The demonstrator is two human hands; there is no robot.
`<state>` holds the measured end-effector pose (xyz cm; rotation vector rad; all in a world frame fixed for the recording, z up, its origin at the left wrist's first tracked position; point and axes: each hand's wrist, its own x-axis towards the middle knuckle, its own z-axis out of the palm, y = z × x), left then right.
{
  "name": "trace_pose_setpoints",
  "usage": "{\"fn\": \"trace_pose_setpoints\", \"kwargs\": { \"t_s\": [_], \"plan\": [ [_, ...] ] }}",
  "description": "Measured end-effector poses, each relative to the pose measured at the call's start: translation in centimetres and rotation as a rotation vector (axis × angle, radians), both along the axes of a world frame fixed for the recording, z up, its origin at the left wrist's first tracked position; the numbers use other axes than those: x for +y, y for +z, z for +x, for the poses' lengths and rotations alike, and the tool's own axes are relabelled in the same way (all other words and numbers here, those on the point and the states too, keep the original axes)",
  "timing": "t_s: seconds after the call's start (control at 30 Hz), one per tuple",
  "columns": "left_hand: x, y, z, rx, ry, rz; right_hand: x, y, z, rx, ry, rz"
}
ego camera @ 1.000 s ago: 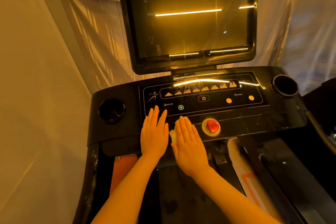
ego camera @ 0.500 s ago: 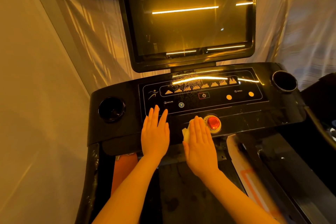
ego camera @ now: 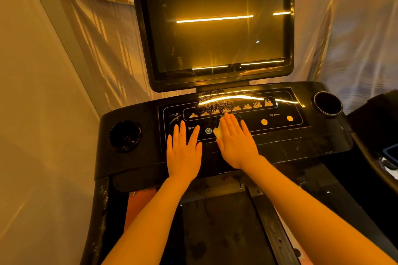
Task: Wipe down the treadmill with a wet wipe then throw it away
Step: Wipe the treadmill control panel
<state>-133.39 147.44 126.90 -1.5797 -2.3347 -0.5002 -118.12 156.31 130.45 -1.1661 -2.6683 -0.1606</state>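
Fingers straight, right hand (ego camera: 235, 142) presses wet wipe (ego camera: 218, 132), seemingly, onto treadmill console (ego camera: 301, 135); left hand (ego camera: 183, 153) rests flat.

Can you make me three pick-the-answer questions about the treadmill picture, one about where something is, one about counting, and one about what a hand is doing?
1. Where is the wet wipe?
A. under the right hand
B. in a cup holder
C. on the screen

2. How many round orange dots sit on the right part of the control panel?
A. none
B. two
C. five

3. How is the left hand?
A. curled in a fist
B. flat with fingers straight
C. pinching the wipe

Answers: 1 A, its pale corner peeks out beside the right hand. 2 B, two dots glow side by side. 3 B, it lies flat on the console.
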Motion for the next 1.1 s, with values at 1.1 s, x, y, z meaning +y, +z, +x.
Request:
{"fn": "trace_pose_setpoints", "kwargs": {
  "t_s": [1.1],
  "plan": [
    [8.5, 3.9, 3.7, -0.004, 0.133, -0.009, 10.8, 3.7, 1.1, -0.016, 0.323, 0.043]
  ]
}}
